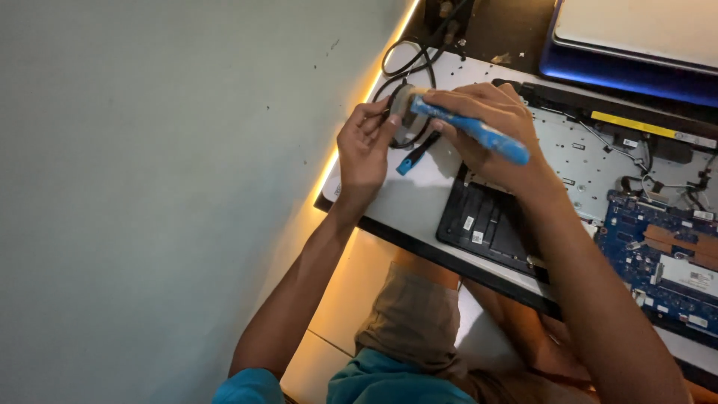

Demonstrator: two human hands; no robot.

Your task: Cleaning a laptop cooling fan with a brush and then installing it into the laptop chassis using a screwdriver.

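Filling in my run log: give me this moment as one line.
right hand: holds blue-handled brush | left hand: holds small round part at bristles | below: opened laptop

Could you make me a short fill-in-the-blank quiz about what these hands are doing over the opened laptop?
1. The right hand grips a brush whose handle is coloured ____.
2. The left hand holds a small round part up against the brush's ____.
3. In the opened laptop the circuit board is coloured ____.
4. The looped black cable lies close to the ____ hand.

Missing words: blue; bristles; blue; left
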